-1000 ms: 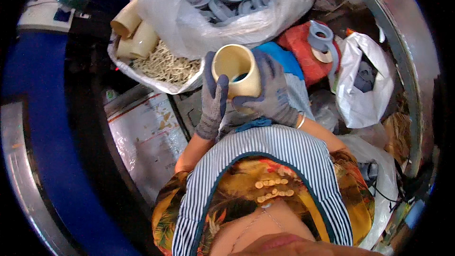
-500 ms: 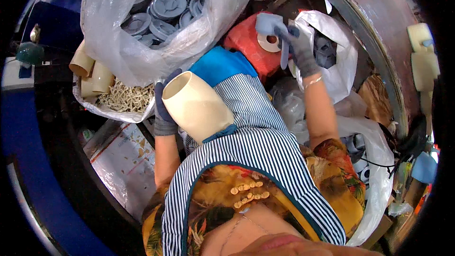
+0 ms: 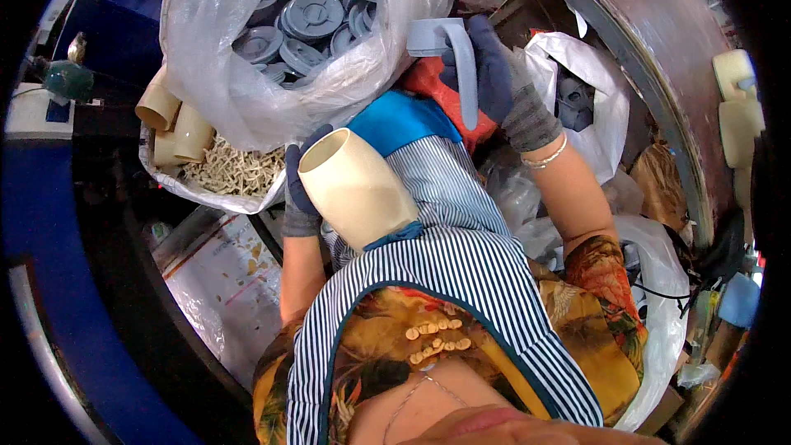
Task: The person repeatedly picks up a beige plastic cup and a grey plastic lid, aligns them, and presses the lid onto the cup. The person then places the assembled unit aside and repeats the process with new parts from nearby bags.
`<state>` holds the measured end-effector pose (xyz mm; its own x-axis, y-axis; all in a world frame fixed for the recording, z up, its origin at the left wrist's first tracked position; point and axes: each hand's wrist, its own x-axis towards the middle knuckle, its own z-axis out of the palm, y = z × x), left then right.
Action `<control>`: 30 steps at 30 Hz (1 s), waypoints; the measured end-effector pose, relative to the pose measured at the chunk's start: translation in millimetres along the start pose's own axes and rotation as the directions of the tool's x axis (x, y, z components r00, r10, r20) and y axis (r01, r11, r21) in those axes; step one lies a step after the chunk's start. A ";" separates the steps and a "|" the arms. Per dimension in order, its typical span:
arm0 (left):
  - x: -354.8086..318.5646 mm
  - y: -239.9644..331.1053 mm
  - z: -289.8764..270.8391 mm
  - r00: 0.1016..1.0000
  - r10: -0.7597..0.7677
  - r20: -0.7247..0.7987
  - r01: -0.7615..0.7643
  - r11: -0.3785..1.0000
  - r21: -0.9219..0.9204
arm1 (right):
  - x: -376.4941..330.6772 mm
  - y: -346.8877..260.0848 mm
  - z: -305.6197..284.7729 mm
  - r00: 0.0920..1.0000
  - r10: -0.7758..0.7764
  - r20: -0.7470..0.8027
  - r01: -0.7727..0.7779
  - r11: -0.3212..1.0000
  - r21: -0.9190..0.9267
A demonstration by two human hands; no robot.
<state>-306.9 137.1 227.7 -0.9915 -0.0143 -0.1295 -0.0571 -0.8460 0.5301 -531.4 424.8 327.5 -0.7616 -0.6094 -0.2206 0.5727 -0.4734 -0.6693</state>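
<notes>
The cream vessel (image 3: 358, 189) lies tilted on the lap, against the striped apron (image 3: 437, 166), with its mouth directed far and left and its near end partly covered by the apron. Its visible wall carries no fitted part, and its mouth is uncovered. The left hand (image 3: 299, 185) supports it; the fingers are wrapped about the left side, their tips partly hidden behind the wall. The grey handle piece (image 3: 465, 74), a ring with a long curved grip, is located farther to the right, raised and apart from the vessel. The right hand (image 3: 493, 74) has its fingers clamped on this grip. Judged by this condition, work on the pair is at an early stage: each part is in hand, but the two are not in contact. Beyond the vessel, a clear plastic bag (image 3: 206, 91) contains loose grey lids (image 3: 313, 15). To the left, a sack holds further cream tubes (image 3: 194, 133) and beige scraps (image 3: 235, 166). To the right, a white sack (image 3: 608, 140) contains grey parts (image 3: 575, 103).
</notes>
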 end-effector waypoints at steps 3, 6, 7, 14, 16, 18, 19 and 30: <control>3.4 -1.1 3.0 0.999 -0.016 0.031 0.017 0.999 -0.050 | 15.9 26.2 -20.5 0.946 -0.313 0.083 0.312 0.809 -0.498; 3.0 -0.6 1.3 0.996 -0.018 0.083 0.025 0.997 -0.079 | 21.7 32.7 -23.3 0.923 -0.346 0.171 0.378 0.722 -0.580; 1.5 -0.1 -0.8 0.996 -0.010 0.087 0.015 0.998 -0.065 | 20.5 31.7 -20.5 0.923 -0.332 0.194 0.378 0.695 -0.612; -0.5 -2.4 -5.6 0.996 -0.007 0.089 0.015 0.996 -0.090 | -11.3 11.1 47.0 0.998 -0.052 -0.034 0.043 0.970 -0.238; 1.5 -2.7 -7.9 0.997 -0.008 0.074 0.013 0.998 -0.062 | -2.3 13.3 35.5 0.998 0.063 -0.004 -0.063 0.996 -0.059; 4.4 -4.6 -7.1 0.997 -0.009 0.077 0.013 0.999 -0.051 | 2.0 16.1 30.2 0.992 0.126 0.028 -0.127 0.991 0.042; 4.3 -5.5 -5.9 0.998 -0.001 0.060 0.003 0.999 -0.033 | 2.1 17.8 31.2 0.990 0.136 0.039 -0.138 0.989 0.051; 1.0 -7.1 -7.0 0.997 0.022 -0.073 -0.014 0.994 0.111 | 14.9 33.9 52.3 0.895 0.357 0.269 -0.434 0.839 0.329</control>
<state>-306.7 139.3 217.9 -0.9813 -0.0717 -0.1786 -0.0560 -0.7815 0.6214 -507.5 366.4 338.7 -0.3952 -0.8851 -0.2458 0.9105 -0.3419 -0.2327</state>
